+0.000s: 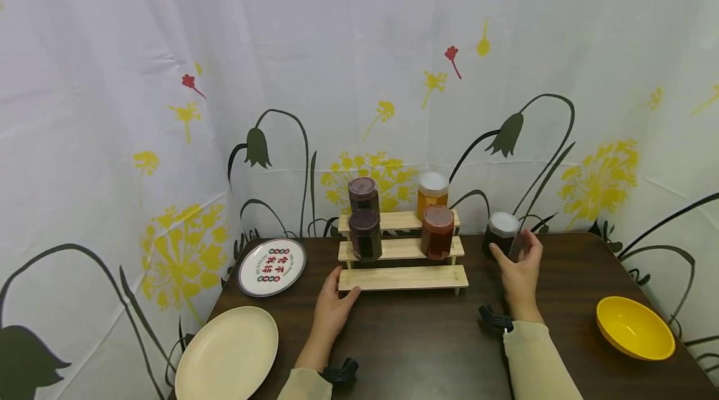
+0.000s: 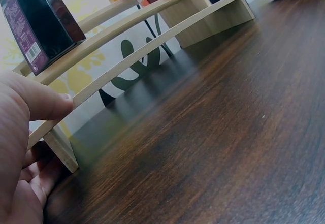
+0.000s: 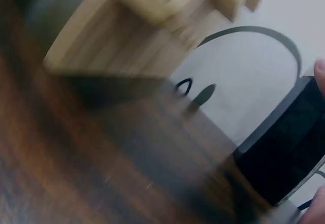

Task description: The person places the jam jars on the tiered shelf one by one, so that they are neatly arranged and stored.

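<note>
A three-step wooden rack (image 1: 403, 277) stands on the table. My left hand (image 1: 332, 307) pinches the left end of its lowest step, with the thumb (image 2: 51, 104) on top and other fingers underneath. To the right of the rack, my right hand (image 1: 519, 269) holds a dark jar with a whitish lid (image 1: 503, 223), thumb on one side and fingers on the other. That jar (image 3: 284, 142) is only partly visible in the right wrist view. On the middle step sit a dark purple jar (image 1: 365, 236) and a red jar (image 1: 437, 234).
On the top step stand another dark jar (image 1: 363, 194) and an amber jar with a white lid (image 1: 432, 197). Left on the table are a printed plate (image 1: 272, 268) and a cream plate (image 1: 227, 356). A yellow bowl (image 1: 635, 328) is at the right. A flowered curtain (image 1: 359, 75) hangs behind.
</note>
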The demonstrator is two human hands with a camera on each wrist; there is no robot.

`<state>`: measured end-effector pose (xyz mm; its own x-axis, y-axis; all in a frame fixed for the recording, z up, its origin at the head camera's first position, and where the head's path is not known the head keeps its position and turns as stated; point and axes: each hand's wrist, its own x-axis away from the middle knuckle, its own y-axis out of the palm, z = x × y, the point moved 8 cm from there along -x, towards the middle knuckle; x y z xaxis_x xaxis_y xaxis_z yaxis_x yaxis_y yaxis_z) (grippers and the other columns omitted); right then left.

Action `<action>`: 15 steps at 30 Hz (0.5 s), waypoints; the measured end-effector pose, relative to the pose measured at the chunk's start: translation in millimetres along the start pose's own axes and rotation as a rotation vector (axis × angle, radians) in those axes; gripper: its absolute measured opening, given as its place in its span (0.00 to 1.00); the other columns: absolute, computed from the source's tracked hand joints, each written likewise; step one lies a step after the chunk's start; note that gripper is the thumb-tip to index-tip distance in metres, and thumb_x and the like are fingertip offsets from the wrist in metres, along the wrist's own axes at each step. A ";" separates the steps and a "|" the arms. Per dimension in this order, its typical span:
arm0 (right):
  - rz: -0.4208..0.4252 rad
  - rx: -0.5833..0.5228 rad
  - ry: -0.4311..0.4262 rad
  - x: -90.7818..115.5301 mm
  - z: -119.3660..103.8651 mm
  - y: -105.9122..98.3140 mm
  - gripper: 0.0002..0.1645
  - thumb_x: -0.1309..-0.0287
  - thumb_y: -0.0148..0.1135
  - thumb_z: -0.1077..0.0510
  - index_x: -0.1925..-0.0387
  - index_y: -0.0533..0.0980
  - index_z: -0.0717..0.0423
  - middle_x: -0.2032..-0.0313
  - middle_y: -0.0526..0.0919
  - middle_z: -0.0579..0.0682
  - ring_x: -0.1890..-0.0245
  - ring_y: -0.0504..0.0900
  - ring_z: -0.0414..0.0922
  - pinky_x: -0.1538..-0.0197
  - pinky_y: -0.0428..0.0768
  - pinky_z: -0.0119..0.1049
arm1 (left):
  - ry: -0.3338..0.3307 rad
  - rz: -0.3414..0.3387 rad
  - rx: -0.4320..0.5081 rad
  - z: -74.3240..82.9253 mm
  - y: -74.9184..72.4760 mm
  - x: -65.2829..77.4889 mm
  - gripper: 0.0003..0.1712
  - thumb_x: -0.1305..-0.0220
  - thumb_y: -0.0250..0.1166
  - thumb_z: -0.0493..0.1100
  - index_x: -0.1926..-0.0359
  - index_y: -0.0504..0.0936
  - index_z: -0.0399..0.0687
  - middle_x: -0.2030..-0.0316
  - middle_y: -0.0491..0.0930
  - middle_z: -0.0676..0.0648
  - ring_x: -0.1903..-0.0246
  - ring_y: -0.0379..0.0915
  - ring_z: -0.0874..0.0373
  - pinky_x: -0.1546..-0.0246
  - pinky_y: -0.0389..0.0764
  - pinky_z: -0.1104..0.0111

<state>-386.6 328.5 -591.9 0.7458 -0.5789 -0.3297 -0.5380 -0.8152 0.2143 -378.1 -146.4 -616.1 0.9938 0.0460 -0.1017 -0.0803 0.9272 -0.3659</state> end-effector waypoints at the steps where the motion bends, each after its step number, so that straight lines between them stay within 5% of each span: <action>1: -0.001 -0.012 0.011 0.8 3.5 -0.7 0.58 0.42 0.79 0.72 0.18 0.55 0.61 0.20 0.57 0.65 0.16 0.57 0.51 0.10 0.47 0.45 | -0.004 -0.001 -0.004 -0.6 0.1 1.0 0.44 0.27 0.73 0.45 0.19 0.65 0.35 0.24 0.70 0.29 0.25 0.69 0.33 0.27 0.73 0.38; 15: -0.032 0.062 0.105 -3.3 14.5 6.1 0.57 0.38 0.73 0.75 0.16 0.49 0.69 0.17 0.54 0.66 0.13 0.49 0.59 0.10 0.43 0.49 | -0.013 -0.004 -0.008 0.6 -0.7 0.5 0.44 0.27 0.73 0.46 0.18 0.65 0.36 0.22 0.68 0.30 0.22 0.66 0.32 0.25 0.71 0.37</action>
<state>-398.1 325.7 -602.8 0.7981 -0.5542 -0.2365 -0.5345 -0.8323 0.1468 -377.5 -146.7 -615.3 0.9950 0.0467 -0.0885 -0.0767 0.9243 -0.3739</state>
